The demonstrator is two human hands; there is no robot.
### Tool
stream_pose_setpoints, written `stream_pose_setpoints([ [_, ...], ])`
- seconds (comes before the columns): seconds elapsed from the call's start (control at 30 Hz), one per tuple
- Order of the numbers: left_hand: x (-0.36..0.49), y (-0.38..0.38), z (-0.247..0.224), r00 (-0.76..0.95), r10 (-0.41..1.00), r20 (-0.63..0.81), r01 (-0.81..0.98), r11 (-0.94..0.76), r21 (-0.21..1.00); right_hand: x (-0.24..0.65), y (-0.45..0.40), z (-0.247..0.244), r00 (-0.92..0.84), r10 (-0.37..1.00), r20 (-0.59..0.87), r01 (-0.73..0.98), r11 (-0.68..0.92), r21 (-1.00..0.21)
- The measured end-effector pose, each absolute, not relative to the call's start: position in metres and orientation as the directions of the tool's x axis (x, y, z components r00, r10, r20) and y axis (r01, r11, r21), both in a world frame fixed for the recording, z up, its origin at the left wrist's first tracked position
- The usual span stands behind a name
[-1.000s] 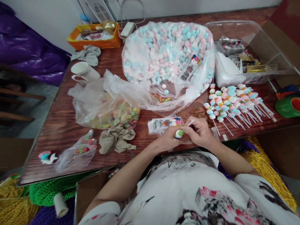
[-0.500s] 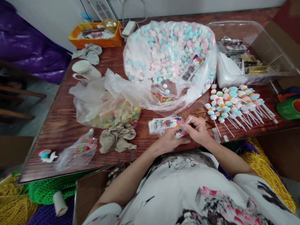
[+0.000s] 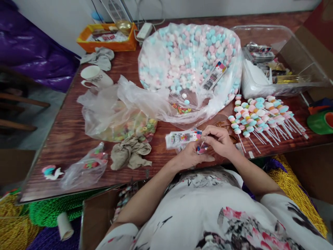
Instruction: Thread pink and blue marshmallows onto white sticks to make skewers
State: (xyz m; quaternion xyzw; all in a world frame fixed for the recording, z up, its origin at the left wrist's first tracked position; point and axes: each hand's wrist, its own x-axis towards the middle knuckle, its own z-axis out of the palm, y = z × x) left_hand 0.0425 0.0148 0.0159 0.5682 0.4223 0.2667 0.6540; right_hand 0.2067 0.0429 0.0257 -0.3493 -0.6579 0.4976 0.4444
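Note:
At the table's front edge, my left hand (image 3: 193, 155) is closed on a small printed plastic packet (image 3: 202, 149), its thumb stretched along the near side. Fingers pinched, my right hand (image 3: 217, 139) grips a thin white stick (image 3: 202, 143) just above that packet; its lower end is hidden between the hands. A stack of printed packets (image 3: 179, 138) lies flat on the table beside my left hand. Right of my hands, several sticks threaded with pastel candies (image 3: 253, 113) lie in a row.
Behind my hands sits a big clear bag of pastel candies (image 3: 177, 55). A clear plastic bin (image 3: 256, 88) stands back right, near green tape (image 3: 321, 122). On the left are a bag of ring candies (image 3: 104, 128), a crumpled cloth (image 3: 130, 152), a mug (image 3: 96, 77) and an orange basket (image 3: 109, 44).
My right hand has rolled over and moved slightly toward the packet. The stick's end, which stuck up above the fingers, now points down by the packet. The left hand keeps its hold.

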Motion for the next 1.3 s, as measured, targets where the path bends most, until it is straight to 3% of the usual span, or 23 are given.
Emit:
stream_pose_setpoints([
  [0.1,0.035,0.012,0.016,0.521,0.787,-0.329,0.068,0.346,0.936,0.207,0.049,0.019,-0.260,0.950,0.172,-0.021,0.173,-0.985],
  [0.23,0.021,0.006,0.012,0.568,0.695,-0.441,-0.004,0.539,0.842,0.212,0.059,-0.006,-0.104,0.995,0.014,-0.192,-0.006,-0.981],
  [0.53,0.023,0.008,0.013,0.505,0.598,-0.622,-0.067,0.746,0.662,0.197,0.038,-0.027,-0.187,0.962,-0.200,-0.226,-0.240,-0.944],
  [0.87,0.006,0.012,0.030,0.416,0.549,-0.725,0.130,0.754,0.644,0.186,0.020,-0.036,-0.075,0.917,-0.393,-0.479,-0.379,-0.792],
  [1.1,-0.007,0.016,0.045,0.296,0.511,-0.807,0.333,0.737,0.589,0.170,0.011,-0.030,-0.088,0.901,-0.425,-0.543,-0.401,-0.738],
  [1.3,-0.010,0.019,0.045,0.323,0.505,-0.800,0.386,0.702,0.599,0.165,0.007,-0.029,-0.113,0.908,-0.405,-0.546,-0.397,-0.738],
])
